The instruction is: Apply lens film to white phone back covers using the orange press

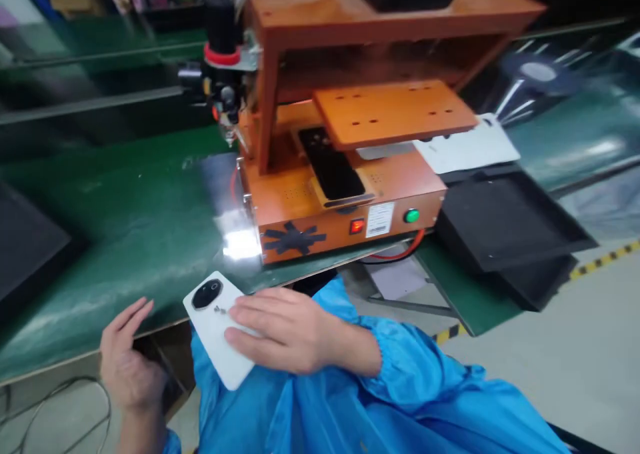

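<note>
A white smartphone (217, 327) with a round black camera bump is tilted above my lap at the bench's front edge, its back facing me. My right hand (285, 331) lies over its right side, fingers on the white back and the thumb out of sight. Left of the phone, my left hand (131, 354) is raised with fingers stretched out, touching nothing. Beyond them stands an orange press machine (350, 231). On its base, under a raised orange plate (395, 114), lies a dark phone-shaped part (333, 167) in a fixture.
Black trays (515, 221) are stacked right of the machine, near a white sheet (467, 144). A dark box (30, 241) sits at the left of the green bench (135, 194). A black regulator (225, 61) is mounted on the machine's left side. Cables (75, 407) hang below left.
</note>
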Demonstrator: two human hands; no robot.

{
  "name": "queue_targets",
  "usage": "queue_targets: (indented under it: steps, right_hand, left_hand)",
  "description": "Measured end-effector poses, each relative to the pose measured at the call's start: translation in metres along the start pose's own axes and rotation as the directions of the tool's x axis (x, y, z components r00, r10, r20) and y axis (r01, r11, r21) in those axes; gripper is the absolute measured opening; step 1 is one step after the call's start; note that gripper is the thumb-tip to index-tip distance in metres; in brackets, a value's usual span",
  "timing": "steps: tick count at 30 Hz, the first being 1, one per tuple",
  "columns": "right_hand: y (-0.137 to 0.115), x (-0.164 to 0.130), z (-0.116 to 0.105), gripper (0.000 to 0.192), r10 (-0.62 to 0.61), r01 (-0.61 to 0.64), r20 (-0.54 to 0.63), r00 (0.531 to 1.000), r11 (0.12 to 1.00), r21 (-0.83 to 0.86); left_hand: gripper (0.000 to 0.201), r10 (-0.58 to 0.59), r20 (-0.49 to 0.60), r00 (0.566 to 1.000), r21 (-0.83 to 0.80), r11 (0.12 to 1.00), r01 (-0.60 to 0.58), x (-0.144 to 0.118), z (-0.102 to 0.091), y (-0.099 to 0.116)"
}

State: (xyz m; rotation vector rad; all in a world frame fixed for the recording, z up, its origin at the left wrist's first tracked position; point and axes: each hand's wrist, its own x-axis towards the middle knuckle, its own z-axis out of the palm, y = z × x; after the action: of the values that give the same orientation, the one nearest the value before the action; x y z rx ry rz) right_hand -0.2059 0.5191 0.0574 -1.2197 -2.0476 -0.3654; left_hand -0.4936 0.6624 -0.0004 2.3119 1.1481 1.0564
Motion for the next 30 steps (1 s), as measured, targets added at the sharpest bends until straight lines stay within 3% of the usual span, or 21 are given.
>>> queue_targets:
  steps: [2,4,7,10,12,17,19,21,24,27,28,30]
  right_hand:
    - [0.015,-0.009,-0.041,0.027,0.119,-0.125,-0.119,0.986,0.991,-0.045]
    - [0.037,-0.023,-0.072,0.038,0.245,-0.279,-0.226,0.943,0.951,-0.135]
    - [0.084,-0.042,-0.093,0.043,0.424,-0.502,-0.297,0.856,0.821,-0.273]
    - [0.129,-0.047,-0.095,0.048,0.621,-0.649,-0.195,0.759,0.702,-0.293]
    - [0.152,-0.045,-0.095,0.049,0.681,-0.677,-0.09,0.727,0.689,-0.257]
    - [0.172,-0.04,-0.105,0.059,0.661,-0.64,0.099,0.744,0.748,-0.177]
    - [0.171,-0.038,-0.11,0.06,0.646,-0.624,0.149,0.749,0.763,-0.168]
    - [0.168,-0.035,-0.114,0.058,0.642,-0.624,0.182,0.745,0.767,-0.152]
    - [0.166,-0.03,-0.119,0.044,0.686,-0.675,0.161,0.71,0.728,-0.123]
    - [0.17,-0.028,-0.121,0.034,0.745,-0.735,0.115,0.657,0.667,-0.121]
    - [0.171,-0.028,-0.121,0.032,0.754,-0.743,0.086,0.651,0.657,-0.127]
    - [0.171,-0.03,-0.12,0.032,0.745,-0.737,0.005,0.667,0.661,-0.14]
  left_hand:
    - [0.064,0.016,0.021,1.0,0.018,1.0,-0.017,0.013,0.009,0.0]
    - [0.064,0.04,0.092,0.995,0.039,0.998,-0.044,0.024,0.019,0.004]
    - [0.061,0.031,0.117,0.993,0.084,0.996,-0.041,0.033,0.03,0.011]
    - [0.058,0.01,0.103,0.995,0.026,1.0,-0.013,0.037,0.032,0.014]
    - [0.057,0.011,0.118,0.993,-0.027,1.0,-0.007,0.037,0.03,0.016]
    - [0.055,0.061,0.151,0.987,-0.091,0.995,-0.048,0.043,0.033,0.048]
    - [0.047,0.179,0.172,0.969,-0.114,0.98,-0.161,0.053,0.039,0.075]
    - [0.035,0.345,0.201,0.917,-0.143,0.936,-0.321,0.07,0.049,0.107]
    - [0.029,0.548,0.249,0.798,-0.167,0.836,-0.522,0.109,0.072,0.156]
    - [0.034,0.608,0.35,0.712,-0.183,0.79,-0.585,0.159,0.119,0.193]
    - [0.036,0.608,0.375,0.7,-0.19,0.79,-0.583,0.177,0.14,0.201]
    - [0.039,0.592,0.362,0.72,-0.201,0.804,-0.56,0.213,0.185,0.212]
